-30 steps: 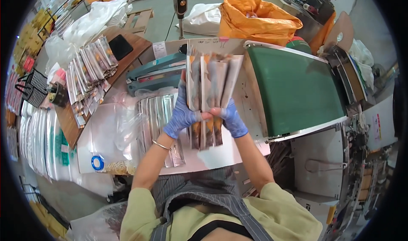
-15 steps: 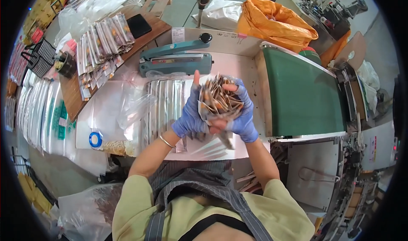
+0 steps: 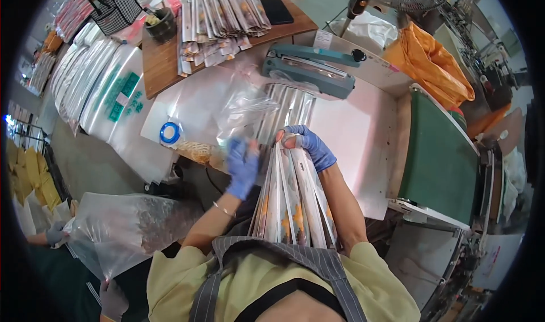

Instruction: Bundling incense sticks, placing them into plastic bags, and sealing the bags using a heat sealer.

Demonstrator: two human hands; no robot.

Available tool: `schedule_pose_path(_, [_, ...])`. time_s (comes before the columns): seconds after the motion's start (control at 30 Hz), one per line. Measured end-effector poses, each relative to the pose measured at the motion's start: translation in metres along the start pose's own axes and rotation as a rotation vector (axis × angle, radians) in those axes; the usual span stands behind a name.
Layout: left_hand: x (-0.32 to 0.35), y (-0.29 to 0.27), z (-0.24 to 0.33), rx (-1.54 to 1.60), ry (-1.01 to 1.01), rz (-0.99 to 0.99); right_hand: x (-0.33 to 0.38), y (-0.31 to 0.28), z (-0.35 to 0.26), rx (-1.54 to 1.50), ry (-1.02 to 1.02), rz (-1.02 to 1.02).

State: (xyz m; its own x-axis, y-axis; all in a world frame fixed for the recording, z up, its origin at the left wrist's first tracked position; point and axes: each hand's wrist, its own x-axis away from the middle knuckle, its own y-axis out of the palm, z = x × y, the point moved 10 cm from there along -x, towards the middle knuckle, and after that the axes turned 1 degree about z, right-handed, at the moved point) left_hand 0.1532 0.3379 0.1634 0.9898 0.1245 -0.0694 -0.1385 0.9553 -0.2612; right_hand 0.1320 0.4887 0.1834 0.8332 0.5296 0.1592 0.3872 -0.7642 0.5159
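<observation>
White worktable (image 3: 363,134): teal heat sealer (image 3: 309,69) at far edge. Packet bundle (image 3: 292,200) between body and table, long axis away from person, far ends toward sealer. Right hand (image 3: 309,146) fingers curled over bundle's far end. Left hand (image 3: 243,166) blurred beside bundle; finger spread unclear.

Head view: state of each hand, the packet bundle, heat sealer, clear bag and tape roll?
Right hand in blue glove: gripping top of the bundle.
Left hand in blue glove: blurred, beside the bundle; grip unclear.
Bundle of long silver packets: fanned, held upright against the apron.
Teal heat sealer: arm down.
Crumpled clear plastic bag: lying loose.
Blue tape roll: flat.
</observation>
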Motion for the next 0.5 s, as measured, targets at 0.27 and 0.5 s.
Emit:
schedule_pose_path(0.27, [0.02,-0.028,0.032,-0.881,0.901,-0.114,-0.064,0.038,0.046,0.009,-0.032,0.043])
schedule_pose_path(0.5, [0.045,0.015,0.068,-0.284,0.827,-0.044,0.044,0.003,0.014,-0.023,-0.188,0.517])
